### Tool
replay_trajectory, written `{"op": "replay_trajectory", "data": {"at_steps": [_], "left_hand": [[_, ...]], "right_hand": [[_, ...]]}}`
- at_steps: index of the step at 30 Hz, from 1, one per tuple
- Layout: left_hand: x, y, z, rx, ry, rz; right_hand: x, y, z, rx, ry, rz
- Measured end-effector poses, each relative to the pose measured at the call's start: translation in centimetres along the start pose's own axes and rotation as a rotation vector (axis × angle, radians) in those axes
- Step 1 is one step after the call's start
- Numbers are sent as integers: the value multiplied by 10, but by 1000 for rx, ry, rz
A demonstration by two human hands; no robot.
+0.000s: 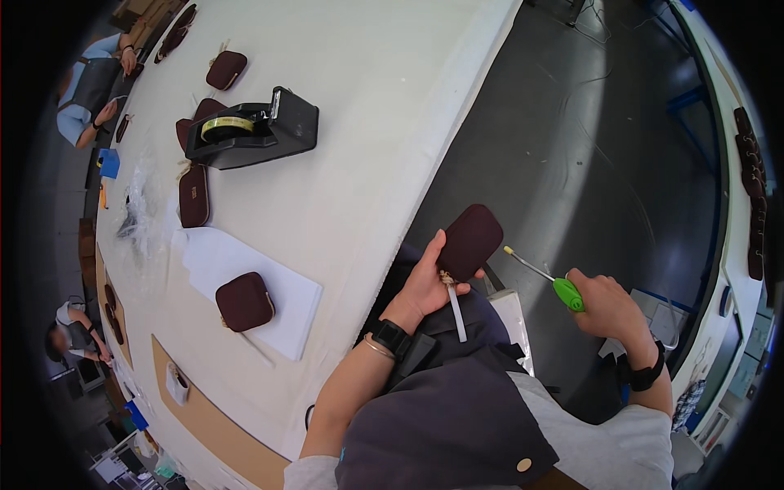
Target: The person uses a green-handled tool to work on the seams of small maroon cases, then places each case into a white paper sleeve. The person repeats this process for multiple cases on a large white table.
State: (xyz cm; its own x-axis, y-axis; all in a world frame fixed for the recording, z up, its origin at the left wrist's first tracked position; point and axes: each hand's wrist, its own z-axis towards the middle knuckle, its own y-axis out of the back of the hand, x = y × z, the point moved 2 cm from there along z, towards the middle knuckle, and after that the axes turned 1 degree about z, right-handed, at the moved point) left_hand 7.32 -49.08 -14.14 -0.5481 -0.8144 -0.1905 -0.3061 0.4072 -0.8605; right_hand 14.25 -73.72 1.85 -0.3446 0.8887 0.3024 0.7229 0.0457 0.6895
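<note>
My left hand [418, 287] is closed around a dark maroon zip pouch [472, 241] with rounded corners, held off the table's right edge. A knotted beige cord [447, 278] and a narrow white strip [457, 314] dangle from its lower end. In my right hand [608, 306] is a long-necked lighter [569, 296] with a green handle. Its thin metal neck points toward the pouch, and the pale yellow tip stands a little apart from it. I see no flame. On the table to the left, another maroon pouch [245, 301] lies on white sheets [296, 318].
A black tape dispenser [286, 131] stands on the white table [367, 122], with several maroon pouches around it. Crumpled clear plastic [143, 204] lies farther left. Two people work along the far side. Brown cardboard [216, 425] covers the table's near left part.
</note>
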Motion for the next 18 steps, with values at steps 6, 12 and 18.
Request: {"op": "replay_trajectory", "data": {"at_steps": [6, 12, 18], "left_hand": [[0, 8, -2, -3, 10, -18], [4, 9, 1, -39, 16, 39], [2, 17, 0, -49, 23, 54]], "right_hand": [[1, -3, 7, -56, 2, 11], [7, -6, 17, -78, 34, 107], [30, -1, 23, 34, 139, 165]]}}
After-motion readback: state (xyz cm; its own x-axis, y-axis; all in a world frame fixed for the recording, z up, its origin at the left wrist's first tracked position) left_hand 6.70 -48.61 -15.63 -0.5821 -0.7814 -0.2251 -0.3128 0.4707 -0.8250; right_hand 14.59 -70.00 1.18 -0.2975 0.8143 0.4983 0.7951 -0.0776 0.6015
